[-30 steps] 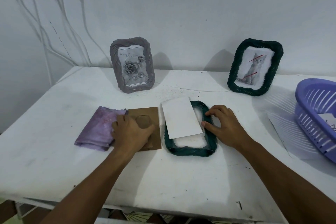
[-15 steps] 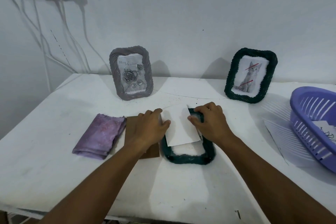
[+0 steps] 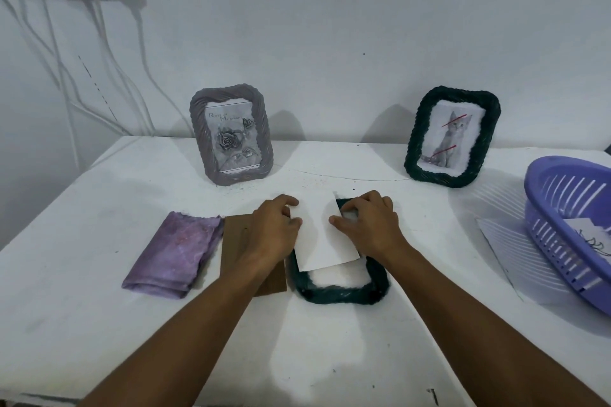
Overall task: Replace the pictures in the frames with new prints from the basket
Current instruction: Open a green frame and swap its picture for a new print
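A dark green woven frame (image 3: 340, 292) lies face down at the table's middle. A white print (image 3: 322, 241), blank side up, lies tilted over its opening. My left hand (image 3: 272, 231) pinches the print's left edge, and my right hand (image 3: 367, 225) pinches its right edge over the frame's top rim. The brown backing board (image 3: 236, 241) lies left of the frame, partly under my left wrist. A grey frame with a rose picture (image 3: 231, 135) and a green frame with a cat picture (image 3: 451, 137) stand against the wall. The purple basket (image 3: 568, 225) at the right holds prints.
A folded purple cloth (image 3: 173, 254) lies left of the backing board. A white sheet (image 3: 506, 241) lies flat beside the basket. Cables (image 3: 99, 53) hang down the wall at the back left. The table's front edge (image 3: 231, 400) runs near my forearms.
My left hand left the backing board and moved right to the print's left edge. My right hand shifted from the frame's right side onto the print. The print now sits lower over the frame.
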{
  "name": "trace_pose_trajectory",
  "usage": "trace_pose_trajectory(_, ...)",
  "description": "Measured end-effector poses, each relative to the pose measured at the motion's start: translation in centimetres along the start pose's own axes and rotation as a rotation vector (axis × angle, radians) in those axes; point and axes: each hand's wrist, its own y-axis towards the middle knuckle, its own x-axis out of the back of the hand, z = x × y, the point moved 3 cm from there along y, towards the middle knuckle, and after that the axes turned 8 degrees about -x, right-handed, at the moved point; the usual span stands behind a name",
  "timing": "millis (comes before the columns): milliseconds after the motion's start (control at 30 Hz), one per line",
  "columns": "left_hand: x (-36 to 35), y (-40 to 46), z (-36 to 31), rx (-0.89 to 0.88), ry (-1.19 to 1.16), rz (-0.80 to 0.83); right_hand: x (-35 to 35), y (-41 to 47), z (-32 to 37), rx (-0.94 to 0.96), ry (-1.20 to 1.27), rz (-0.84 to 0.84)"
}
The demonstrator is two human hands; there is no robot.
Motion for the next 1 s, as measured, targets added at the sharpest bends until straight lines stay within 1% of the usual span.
trace_pose_trajectory(67, 0.5, 0.0, -0.5, -0.04, -0.109, -0.035, 0.4, -0.1, -0.1, 0.038, 0.07, -0.004)
trace_pose_trajectory(167, 1.4, 0.3, -1.6, -0.07, -0.411, -0.044, 2.0, -0.5, -0.4, 0.127, 0.225, 0.033)
trace_pose_trajectory(267, 1.5, 0.7, -2.7, -0.064, -0.651, -0.001, 4.1, -0.9, -0.8, 0.121, 0.507, 0.152)
trace_pose_trajectory(333, 0.9, 0.8, -3.4, -0.057, -0.714, 0.065, 5.4, -1.0, -1.4, 0.109, 0.604, 0.156)
trace_pose_trajectory(400, -0.4, 0.6, -4.1, -0.029, -0.763, 0.146, 6.9, -0.9, -2.4, 0.095, 0.564, 0.115)
trace_pose_trajectory(433, -1.2, 0.5, -4.5, -0.014, -0.791, 0.186, 7.8, -1.0, -2.8, 0.092, 0.488, 0.1)
trace_pose_trajectory(533, -3.5, 0.2, -5.9, -0.033, -0.8, 0.262, 11.2, -1.1, -4.2, 0.14, 0.124, 0.014)
trace_pose_trajectory(600, -5.3, 0.0, -7.2, -0.044, -0.794, 0.295, 14.2, -1.1, -6.0, 0.124, -0.011, -0.084)
trace_pose_trajectory(667, -7.0, -0.2, -8.7, -0.038, -0.805, 0.324, 16.9, -0.7, -8.9, 0.023, -0.139, -0.13)
trace_pose_trajectory(700, -8.0, -0.3, -9.5, -0.035, -0.813, 0.342, 18.0, -0.5, -10.6, -0.052, -0.238, -0.112)
trace_pose_trajectory(767, -10.1, -0.7, -11.1, -0.04, -0.819, 0.364, 19.7, -0.6, -13.5, -0.19, -0.405, 0.004)
trace_pose_trajectory(800, -11.0, -0.8, -11.8, -0.045, -0.818, 0.366, 20.1, -0.8, -14.3, -0.238, -0.415, 0.071)
trace_pose_trajectory(867, -12.9, -1.0, -13.3, -0.039, -0.83, 0.367, 20.7, -1.2, -15.3, -0.271, -0.316, 0.152)
trace_pose_trajectory(933, -14.7, -1.2, -14.4, -0.002, -0.852, 0.373, 21.0, -1.3, -15.9, -0.252, -0.192, 0.162)
trace_pose_trajectory(1000, -16.2, -1.5, -14.9, 0.042, -0.852, 0.392, 21.1, -1.3, -16.1, -0.223, -0.136, 0.139)
